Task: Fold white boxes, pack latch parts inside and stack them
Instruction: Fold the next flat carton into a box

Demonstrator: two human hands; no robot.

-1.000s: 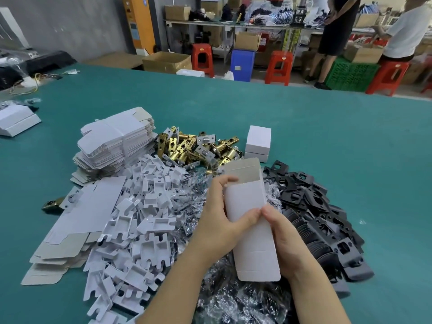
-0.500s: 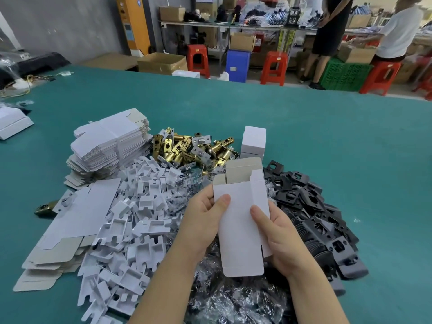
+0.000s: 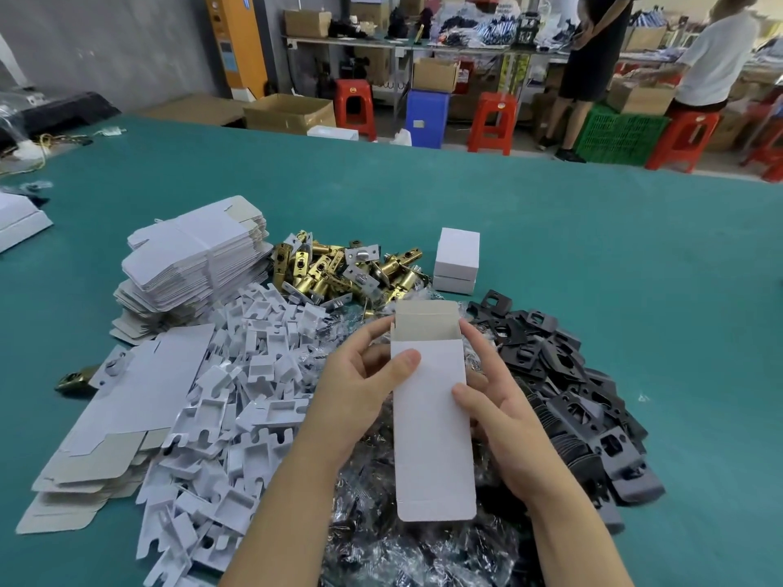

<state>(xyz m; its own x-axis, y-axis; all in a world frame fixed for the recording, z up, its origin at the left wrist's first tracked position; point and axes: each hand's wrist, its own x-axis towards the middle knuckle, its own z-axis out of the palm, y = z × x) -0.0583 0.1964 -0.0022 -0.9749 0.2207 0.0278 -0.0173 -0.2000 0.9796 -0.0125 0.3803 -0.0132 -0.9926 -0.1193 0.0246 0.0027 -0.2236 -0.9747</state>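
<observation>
Both hands hold a white carton blank (image 3: 432, 421) above the heaps, its far end opened into a sleeve showing grey inside. My left hand (image 3: 360, 391) grips its left edge with the thumb on the front face. My right hand (image 3: 500, 404) grips the right edge, thumb on the face too. Brass latch parts (image 3: 339, 269) lie heaped behind. Two folded white boxes (image 3: 456, 261) stand stacked beyond the carton. Flat carton blanks (image 3: 190, 260) are piled at the left.
White plastic inserts (image 3: 237, 408) cover the table left of my arms. Black plates (image 3: 567, 383) are heaped at the right, clear bags (image 3: 406, 540) under my wrists. More flat blanks (image 3: 106, 438) lie near left. The green table (image 3: 635, 269) stretches right; stools and people stand beyond it.
The carton has been squared up from a flat, tilted blank into an open sleeve, and both hands shifted to grip its side edges higher up.
</observation>
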